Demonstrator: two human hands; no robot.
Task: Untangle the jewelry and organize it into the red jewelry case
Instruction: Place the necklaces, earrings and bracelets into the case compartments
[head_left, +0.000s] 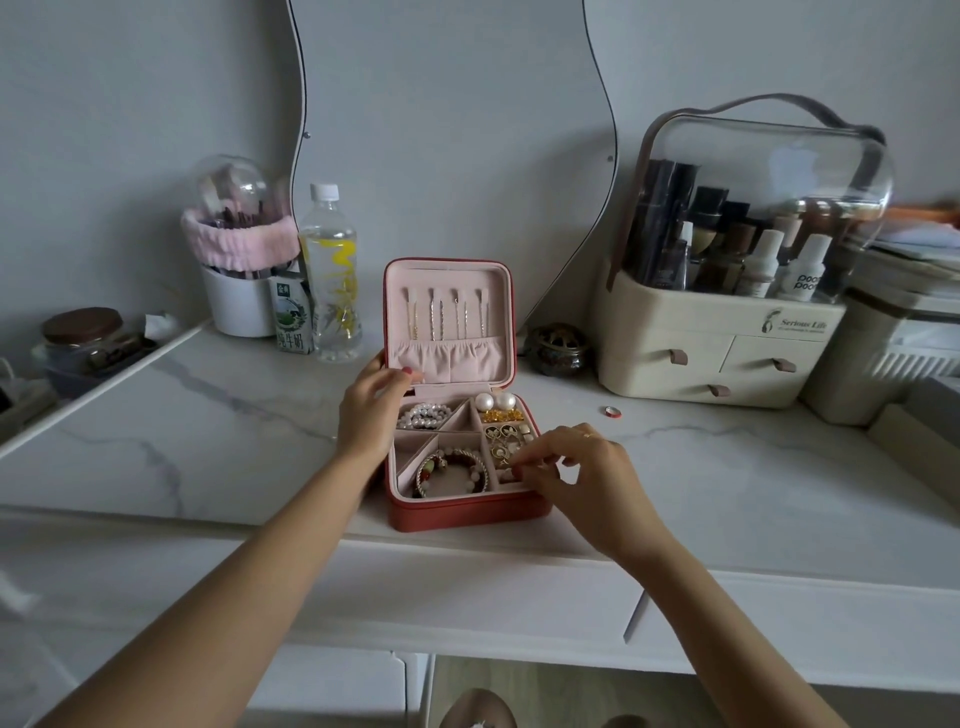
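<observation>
— How are the hands seen at the open case?

— The left hand is laid against the hinge corner of the red jewelry case, at about ten o'clock from the tray's middle; its fingers are curled loosely at the foot of the raised lid, and whether the lid is actually gripped cannot be told. The right hand is reached in from four o'clock, its fingertips drawn together over the small front-right compartment, where a small piece appears to be pinched, though it is too small to be named.

— And the jewelry itself?

— A beaded bracelet is coiled in the front compartment at six o'clock. A pearl strand is bunched at eleven, two large pearl earrings are set at one, and gold earrings are gathered at three. Thin chains are hung inside the lid.

— What is placed around the case?

— It is stood near the front edge of a marble-patterned counter. A clear bottle is seen at eleven o'clock, a cosmetics organizer at two, and a small red ring-like object lies between.
</observation>
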